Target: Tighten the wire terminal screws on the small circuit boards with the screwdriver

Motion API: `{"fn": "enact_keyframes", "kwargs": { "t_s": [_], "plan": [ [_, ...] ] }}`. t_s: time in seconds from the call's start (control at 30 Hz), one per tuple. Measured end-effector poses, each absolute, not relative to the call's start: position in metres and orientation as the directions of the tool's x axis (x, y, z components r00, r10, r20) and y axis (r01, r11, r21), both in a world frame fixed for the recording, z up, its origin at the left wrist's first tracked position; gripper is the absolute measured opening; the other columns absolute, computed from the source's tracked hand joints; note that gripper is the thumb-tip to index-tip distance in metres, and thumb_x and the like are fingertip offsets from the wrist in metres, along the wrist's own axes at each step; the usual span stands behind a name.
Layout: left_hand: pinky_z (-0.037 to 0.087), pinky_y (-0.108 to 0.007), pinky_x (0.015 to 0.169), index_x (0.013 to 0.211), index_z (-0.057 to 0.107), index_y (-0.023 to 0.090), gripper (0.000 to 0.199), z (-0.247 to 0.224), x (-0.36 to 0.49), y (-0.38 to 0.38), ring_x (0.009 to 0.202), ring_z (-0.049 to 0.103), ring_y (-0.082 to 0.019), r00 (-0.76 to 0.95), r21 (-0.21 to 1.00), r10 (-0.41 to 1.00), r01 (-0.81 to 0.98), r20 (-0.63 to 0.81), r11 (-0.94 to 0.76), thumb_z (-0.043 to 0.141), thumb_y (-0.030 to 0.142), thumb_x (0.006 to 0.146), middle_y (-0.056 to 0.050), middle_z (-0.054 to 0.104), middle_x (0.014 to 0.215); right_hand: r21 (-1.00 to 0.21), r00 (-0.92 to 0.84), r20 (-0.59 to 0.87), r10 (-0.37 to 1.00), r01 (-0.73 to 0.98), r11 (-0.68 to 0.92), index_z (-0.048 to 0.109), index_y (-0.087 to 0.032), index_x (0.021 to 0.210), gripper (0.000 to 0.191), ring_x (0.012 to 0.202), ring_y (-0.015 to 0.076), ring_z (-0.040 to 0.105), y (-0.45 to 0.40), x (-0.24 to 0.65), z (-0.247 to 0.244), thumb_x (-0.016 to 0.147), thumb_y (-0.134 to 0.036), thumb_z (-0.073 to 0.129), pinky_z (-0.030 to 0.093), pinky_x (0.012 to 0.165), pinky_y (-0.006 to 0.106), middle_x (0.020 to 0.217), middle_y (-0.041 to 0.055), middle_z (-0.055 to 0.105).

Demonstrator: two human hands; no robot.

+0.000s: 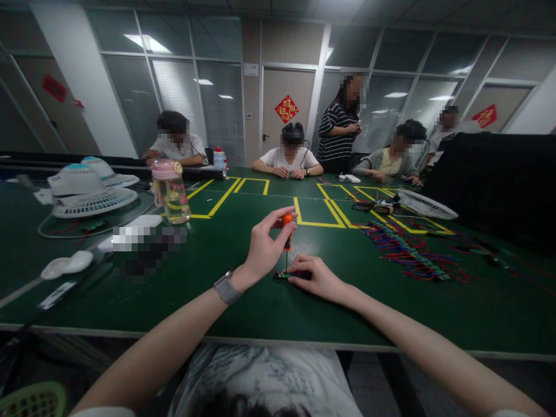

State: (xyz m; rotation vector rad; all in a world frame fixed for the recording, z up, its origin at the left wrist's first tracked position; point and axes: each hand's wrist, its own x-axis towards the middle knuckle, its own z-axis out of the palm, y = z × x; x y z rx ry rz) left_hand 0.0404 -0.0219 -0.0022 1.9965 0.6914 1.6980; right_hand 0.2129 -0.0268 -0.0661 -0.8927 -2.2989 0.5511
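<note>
Upright above the green table, an orange and black screwdriver [287, 223] is gripped at its handle by my left hand [268, 243], which wears a grey watch. The shaft points straight down, its tip at a small green circuit board [284, 276] lying on the tabletop. My right hand [316, 277] rests on the table just right of the tip, thumb and fingers closed on the board's right side. Dark parts show under its fingers; their details are too small to tell.
On the green table [243, 315], a row of circuit boards with red and blue wires [408, 252] lies right. A pink-lidded bottle [171, 194], white fans [93, 197] and a white spoon-shaped object [67, 264] stand left. Several people are across the table; a black screen [495, 185] is far right.
</note>
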Motion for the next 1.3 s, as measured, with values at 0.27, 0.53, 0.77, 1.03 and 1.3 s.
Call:
{"fn": "enact_keyframes", "kwargs": {
  "t_s": [0.27, 0.53, 0.77, 1.03, 1.3],
  "plan": [
    [0.048, -0.030, 0.088, 0.116, 0.062, 0.023, 0.029, -0.0003, 0.0374, -0.0244, 0.099, 0.059, -0.016, 0.182, 0.554, 0.573, 0.148, 0.799, -0.819, 0.043, 0.025, 0.095, -0.007, 0.060, 0.111, -0.558, -0.592, 0.384, 0.709, 0.464, 0.688, 0.073, -0.016, 0.096, 0.018, 0.073, 0.0148, 0.059, -0.0279, 0.2124, -0.0651, 0.083, -0.024, 0.063, 0.049, 0.068, 0.027, 0.084, 0.0059, 0.063],
    [0.049, -0.027, 0.077, 0.107, 0.066, 0.021, 0.021, 0.0002, 0.0384, -0.0247, 0.084, 0.060, -0.014, 0.134, 0.534, 0.555, 0.162, 0.821, -0.830, 0.058, 0.025, 0.087, -0.004, 0.062, 0.095, -0.566, -0.590, 0.369, 0.718, 0.470, 0.677, 0.073, -0.016, 0.097, 0.018, 0.073, 0.0149, 0.060, -0.0281, 0.2127, -0.0641, 0.083, -0.023, 0.064, 0.049, 0.069, 0.027, 0.084, 0.0056, 0.062],
    [0.048, -0.029, 0.084, 0.119, 0.062, 0.024, 0.031, 0.0000, 0.0369, -0.0256, 0.093, 0.058, -0.015, 0.185, 0.538, 0.556, 0.138, 0.810, -0.831, 0.043, 0.027, 0.095, -0.006, 0.058, 0.108, -0.563, -0.592, 0.376, 0.713, 0.465, 0.683, 0.073, -0.015, 0.097, 0.018, 0.073, 0.0150, 0.059, -0.0275, 0.2130, -0.0657, 0.083, -0.022, 0.063, 0.048, 0.069, 0.027, 0.085, 0.0062, 0.062],
    [0.051, -0.027, 0.078, 0.112, 0.064, 0.020, 0.028, -0.0021, 0.0401, -0.0236, 0.085, 0.062, -0.014, 0.126, 0.570, 0.582, 0.121, 0.803, -0.813, 0.061, 0.028, 0.085, -0.005, 0.066, 0.099, -0.555, -0.592, 0.385, 0.708, 0.465, 0.690, 0.073, -0.015, 0.096, 0.018, 0.070, 0.0146, 0.059, -0.0271, 0.2122, -0.0654, 0.082, -0.022, 0.064, 0.046, 0.064, 0.026, 0.083, 0.0058, 0.062],
    [0.048, -0.030, 0.089, 0.125, 0.057, 0.023, 0.034, -0.0031, 0.0374, -0.0231, 0.102, 0.059, -0.016, 0.197, 0.567, 0.580, 0.123, 0.790, -0.814, 0.041, 0.027, 0.096, -0.008, 0.058, 0.116, -0.551, -0.596, 0.392, 0.701, 0.458, 0.698, 0.073, -0.016, 0.096, 0.017, 0.072, 0.0145, 0.059, -0.0267, 0.2127, -0.0668, 0.083, -0.022, 0.064, 0.047, 0.067, 0.026, 0.083, 0.0054, 0.062]
  ]
}}
